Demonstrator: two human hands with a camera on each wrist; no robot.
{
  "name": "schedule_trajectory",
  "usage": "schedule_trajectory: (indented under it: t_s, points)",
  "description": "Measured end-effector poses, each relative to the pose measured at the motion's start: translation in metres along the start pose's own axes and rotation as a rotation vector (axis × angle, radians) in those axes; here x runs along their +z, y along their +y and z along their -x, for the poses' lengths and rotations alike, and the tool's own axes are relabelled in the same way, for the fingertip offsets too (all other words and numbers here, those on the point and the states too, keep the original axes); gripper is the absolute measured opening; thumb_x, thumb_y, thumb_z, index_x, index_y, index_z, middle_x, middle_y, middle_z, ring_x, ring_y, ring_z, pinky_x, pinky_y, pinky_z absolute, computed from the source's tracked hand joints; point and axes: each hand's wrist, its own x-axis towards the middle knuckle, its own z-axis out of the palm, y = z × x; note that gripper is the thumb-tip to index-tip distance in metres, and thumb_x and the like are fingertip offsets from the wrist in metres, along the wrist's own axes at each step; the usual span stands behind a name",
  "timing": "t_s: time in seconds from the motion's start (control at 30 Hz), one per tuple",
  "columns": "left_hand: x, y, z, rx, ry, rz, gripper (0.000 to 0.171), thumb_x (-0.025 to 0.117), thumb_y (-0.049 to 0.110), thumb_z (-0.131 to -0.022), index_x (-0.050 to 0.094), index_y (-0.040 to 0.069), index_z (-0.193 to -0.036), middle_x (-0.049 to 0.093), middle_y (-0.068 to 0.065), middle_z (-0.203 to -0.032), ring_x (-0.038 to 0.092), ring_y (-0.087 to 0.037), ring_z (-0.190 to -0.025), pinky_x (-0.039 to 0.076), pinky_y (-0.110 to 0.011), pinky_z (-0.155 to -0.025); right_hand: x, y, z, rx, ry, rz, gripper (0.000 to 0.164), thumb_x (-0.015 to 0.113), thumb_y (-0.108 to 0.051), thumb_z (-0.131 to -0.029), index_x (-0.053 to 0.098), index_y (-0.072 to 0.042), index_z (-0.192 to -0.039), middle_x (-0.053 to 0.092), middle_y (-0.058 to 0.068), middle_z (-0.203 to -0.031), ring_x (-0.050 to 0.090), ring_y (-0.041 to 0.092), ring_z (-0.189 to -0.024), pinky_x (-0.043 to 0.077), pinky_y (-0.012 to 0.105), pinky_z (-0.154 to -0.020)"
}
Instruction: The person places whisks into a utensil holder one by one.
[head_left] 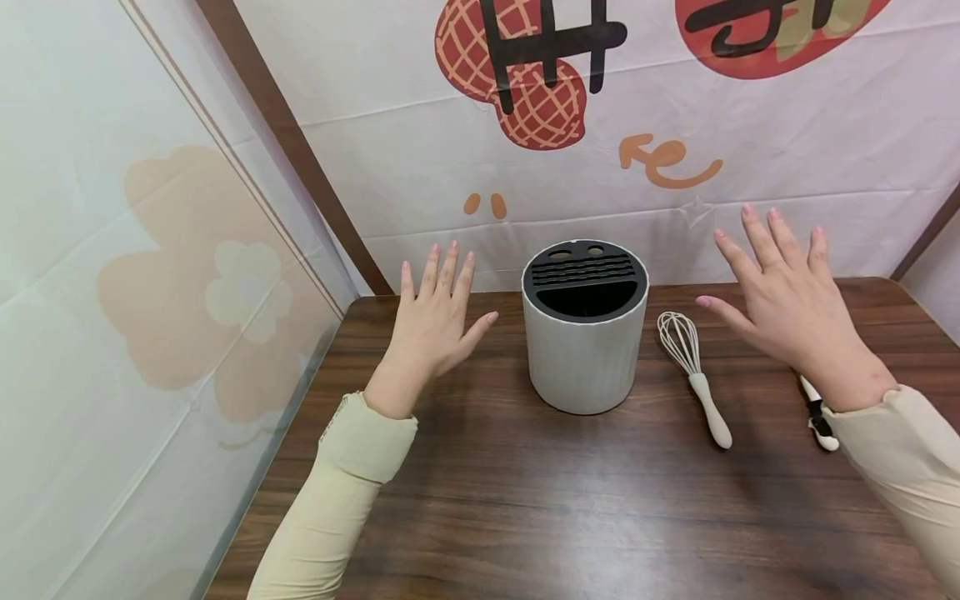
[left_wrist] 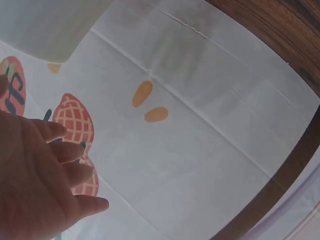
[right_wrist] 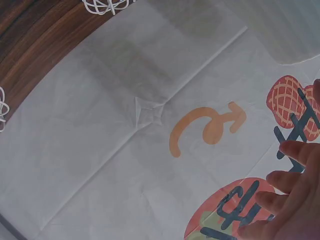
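Presently both hands are seen released, with fingers straight and spread. The left hand (head_left: 427, 329) is held out at the left of the holder (head_left: 585, 371), back of the hand upward in the head view, thumb turned toward it, well short of contact. The right hand (head_left: 795, 308) is raised on the other side, fingers fanned, thumb pointed toward the holder; nothing is gripped by either.

The holder is stood upright on the table (head_left: 525, 508), near its far edge, between the two hands. Its body is white and round; its top is black, pierced by two rounded holes at the back, a band of narrow slots across the middle and a wide half-round opening at the front.

The whisk (head_left: 708, 408) is laid flat just right of the holder, wires away from the wearer, pale handle toward the near side. A white-and-black tool (head_left: 823, 433) is partly covered by the right forearm; its kind cannot be told.

Pale sleeves (head_left: 360, 442) are worn on both arms. Behind the table a white cloth (head_left: 390, 192) is hung, printed with red shapes, dark strokes and an orange curled arrow (head_left: 678, 173).
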Motion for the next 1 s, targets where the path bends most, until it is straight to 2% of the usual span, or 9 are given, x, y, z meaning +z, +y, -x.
schedule_trajectory:
  t_s: [0.13, 0.23, 0.4, 0.6, 0.67, 0.77, 0.83, 0.9, 1.0]
  points:
    - [0.003, 0.002, -0.002, 0.009, -0.014, 0.043, 0.077, 0.029, 0.056, -0.097, 0.009, 0.006, -0.152, 0.004, -0.015, -0.157, -0.001, -0.032, -0.144, 0.000, -0.058, -0.111, -0.002, 0.000, 0.001, 0.027, -0.031, -0.023, 0.074, 0.064, -0.037, -0.087, 0.033, 0.002, -0.143, 0.017, 0.027, -0.152, 0.013, 0.042, -0.140, 0.004, 0.066, -0.106]
    - [0.006, 0.006, -0.006, 0.018, -0.038, 0.139, 0.073, 0.025, 0.052, -0.099, 0.007, 0.005, -0.152, 0.002, -0.014, -0.157, 0.000, -0.030, -0.144, 0.003, -0.056, -0.111, -0.003, 0.004, 0.004, 0.083, -0.063, -0.065, 0.070, 0.066, -0.031, -0.087, 0.037, 0.009, -0.137, 0.031, 0.032, -0.142, 0.028, 0.048, -0.131, 0.016, 0.064, -0.105]
    - [0.014, 0.017, -0.015, 0.018, -0.051, 0.234, 0.071, 0.021, 0.050, -0.100, 0.006, 0.005, -0.152, 0.003, -0.013, -0.157, 0.000, -0.028, -0.144, 0.006, -0.055, -0.112, -0.001, 0.015, 0.017, 0.248, -0.183, -0.115, 0.060, 0.058, -0.035, -0.092, 0.046, 0.014, -0.124, 0.046, 0.036, -0.122, 0.042, 0.052, -0.112, 0.038, 0.065, -0.082]
    - [0.020, 0.031, -0.030, 0.007, -0.035, 0.305, 0.070, 0.020, 0.051, -0.100, 0.007, 0.005, -0.152, 0.006, -0.013, -0.157, 0.003, -0.027, -0.144, 0.009, -0.054, -0.112, 0.007, 0.038, 0.037, 0.424, -0.256, -0.126, 0.059, 0.052, -0.041, -0.094, 0.051, 0.013, -0.118, 0.047, 0.036, -0.116, 0.046, 0.053, -0.103, 0.040, 0.067, -0.071]
    - [0.022, 0.036, -0.035, -0.001, -0.040, 0.332, 0.070, 0.018, 0.051, -0.100, 0.007, 0.005, -0.152, 0.007, -0.012, -0.157, 0.002, -0.027, -0.144, 0.009, -0.053, -0.112, 0.011, 0.048, 0.043, 0.457, -0.288, -0.150, 0.056, 0.054, -0.040, -0.093, 0.054, 0.012, -0.113, 0.053, 0.034, -0.106, 0.051, 0.052, -0.095, 0.042, 0.063, -0.065]
    - [0.024, 0.041, -0.041, -0.006, -0.054, 0.349, 0.068, 0.017, 0.049, -0.100, 0.007, 0.005, -0.152, 0.006, -0.012, -0.157, 0.001, -0.025, -0.144, 0.008, -0.052, -0.113, 0.017, 0.065, 0.052, 0.465, -0.401, -0.205, 0.054, 0.055, -0.038, -0.092, 0.056, 0.013, -0.109, 0.059, 0.026, -0.086, 0.056, 0.048, -0.080, 0.043, 0.056, -0.057]
    - [0.025, 0.044, -0.043, -0.007, -0.057, 0.347, 0.066, 0.018, 0.046, -0.101, 0.008, 0.005, -0.152, 0.006, -0.011, -0.157, 0.001, -0.025, -0.144, 0.008, -0.052, -0.113, 0.023, 0.075, 0.057, 0.454, -0.485, -0.243, 0.052, 0.055, -0.036, -0.092, 0.057, 0.014, -0.105, 0.061, 0.024, -0.081, 0.057, 0.047, -0.076, 0.044, 0.053, -0.056]
    - [0.025, 0.047, -0.046, -0.005, -0.055, 0.344, 0.063, 0.019, 0.042, -0.102, 0.009, 0.005, -0.152, 0.007, -0.011, -0.157, 0.002, -0.025, -0.144, 0.008, -0.052, -0.113, 0.029, 0.082, 0.063, 0.456, -0.574, -0.283, 0.053, 0.054, -0.035, -0.093, 0.057, 0.017, -0.105, 0.061, 0.027, -0.085, 0.057, 0.050, -0.080, 0.045, 0.053, -0.060]
    - [0.025, 0.049, -0.048, -0.004, -0.053, 0.344, 0.060, 0.021, 0.037, -0.102, 0.010, 0.005, -0.152, 0.006, -0.010, -0.157, 0.003, -0.025, -0.144, 0.008, -0.052, -0.113, 0.038, 0.091, 0.071, 0.483, -0.642, -0.330, 0.048, 0.054, -0.033, -0.093, 0.061, 0.015, -0.098, 0.061, 0.026, -0.083, 0.057, 0.044, -0.076, 0.045, 0.049, -0.062]
